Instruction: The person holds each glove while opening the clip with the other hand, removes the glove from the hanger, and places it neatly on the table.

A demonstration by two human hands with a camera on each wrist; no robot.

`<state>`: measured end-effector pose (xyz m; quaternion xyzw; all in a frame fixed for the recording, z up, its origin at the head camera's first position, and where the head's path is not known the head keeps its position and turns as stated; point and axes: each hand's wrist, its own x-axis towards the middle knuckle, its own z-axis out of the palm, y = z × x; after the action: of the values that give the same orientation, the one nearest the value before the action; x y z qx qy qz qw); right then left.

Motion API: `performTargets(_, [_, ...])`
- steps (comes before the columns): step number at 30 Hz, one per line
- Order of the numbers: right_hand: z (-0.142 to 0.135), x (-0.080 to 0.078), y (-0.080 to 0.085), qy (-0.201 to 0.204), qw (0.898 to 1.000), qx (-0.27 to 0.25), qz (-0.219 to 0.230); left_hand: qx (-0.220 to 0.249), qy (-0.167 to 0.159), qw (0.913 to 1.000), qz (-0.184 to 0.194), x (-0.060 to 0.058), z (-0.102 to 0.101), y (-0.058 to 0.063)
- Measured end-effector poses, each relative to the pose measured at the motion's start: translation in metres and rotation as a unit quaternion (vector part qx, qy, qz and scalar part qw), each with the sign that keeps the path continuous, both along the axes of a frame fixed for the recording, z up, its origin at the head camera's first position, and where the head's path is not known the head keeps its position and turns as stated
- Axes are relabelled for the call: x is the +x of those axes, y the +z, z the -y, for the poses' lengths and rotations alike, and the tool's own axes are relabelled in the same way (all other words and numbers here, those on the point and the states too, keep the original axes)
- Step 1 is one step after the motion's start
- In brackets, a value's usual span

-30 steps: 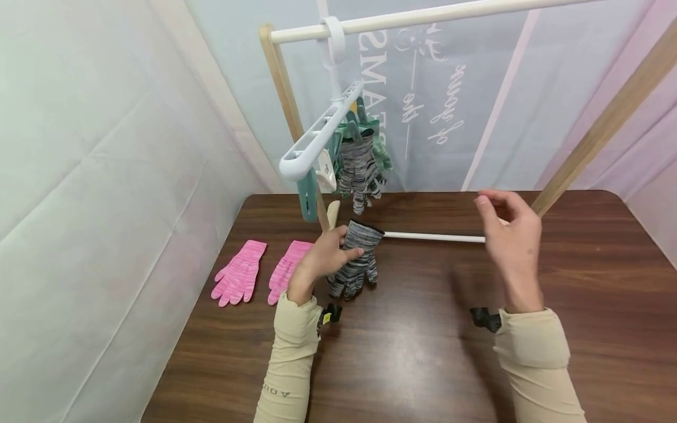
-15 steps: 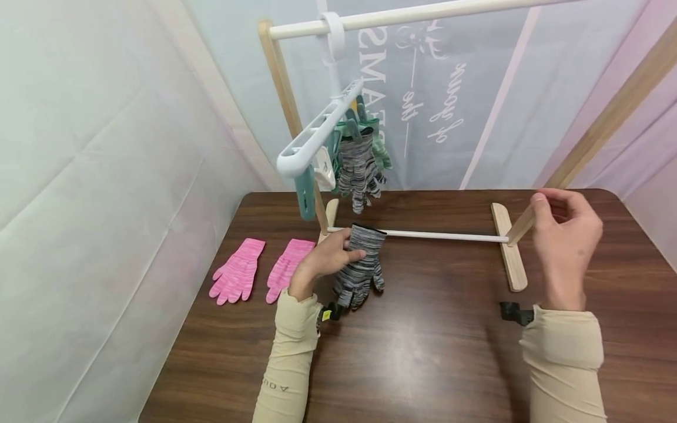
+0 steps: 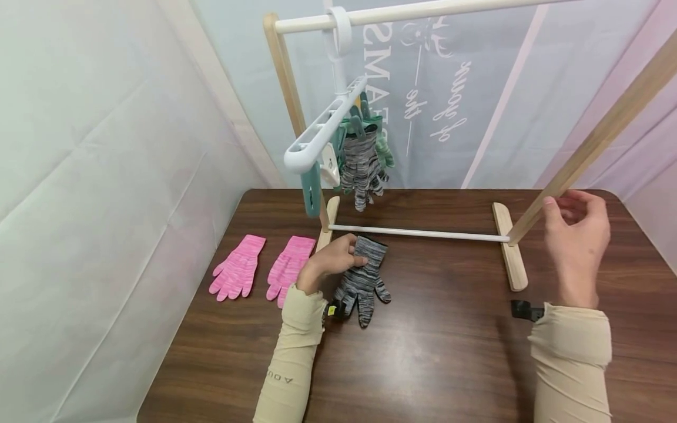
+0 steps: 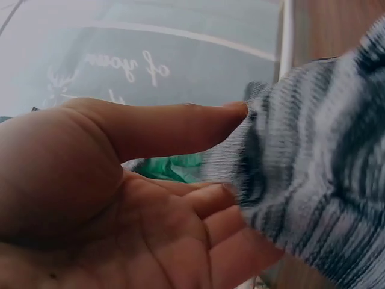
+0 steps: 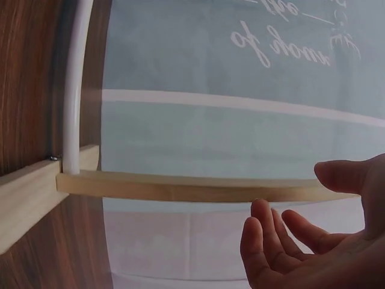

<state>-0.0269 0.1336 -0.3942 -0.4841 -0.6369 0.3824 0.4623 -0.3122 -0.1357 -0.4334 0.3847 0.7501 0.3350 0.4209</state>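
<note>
My left hand [image 3: 334,256] pinches a grey-and-black striped knit glove [image 3: 366,279] near its cuff, thumb on top; the glove's fingers point toward me. In the left wrist view the striped knit [image 4: 313,162] lies against the thumb tip and fingers. My right hand [image 3: 580,235] is by the rack's right wooden post [image 3: 571,167], its fingers loosely bent. The right wrist view shows a gap between thumb and fingers, with the post [image 5: 168,189] passing behind. Another grey-and-black glove [image 3: 362,167] hangs from a clip on the white hanger [image 3: 328,129].
Two pink gloves [image 3: 238,268] [image 3: 291,264] lie flat on the brown table [image 3: 423,352], left of my left hand. A white lower bar [image 3: 418,232] joins the rack's wooden feet [image 3: 512,258]. Green clips [image 3: 312,191] and a green glove [image 3: 385,154] hang from the hanger.
My right hand has moved right, from above the table to beside the right post. My left hand has brought the striped glove slightly toward me, and its fingers now spread out.
</note>
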Motion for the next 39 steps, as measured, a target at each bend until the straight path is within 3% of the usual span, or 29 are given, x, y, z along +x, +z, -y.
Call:
performTargets(9, [0.0002, -0.0027, -0.0008, 0.016, 0.998, 0.011, 0.063, -0.065, 0.004, 0.9909, -0.118, 0.0009, 0.0025, 0.0005])
performTargets(17, [-0.0002, -0.0025, -0.0022, 0.028, 0.997, -0.015, 0.068, -0.121, -0.011, 0.9853, -0.12, 0.0025, 0.0098, 0.0035])
performTargets(34, [0.0018, -0.0052, -0.0025, 0.03, 0.998, -0.013, 0.062, -0.132, -0.002, 0.9851, -0.11, 0.0014, 0.0076, -0.0006])
performTargets(39, [0.003, -0.0049, -0.0017, 0.031, 0.997, -0.02, 0.072, -0.137, 0.001, 0.9823, -0.128, 0.003, 0.0063, -0.002])
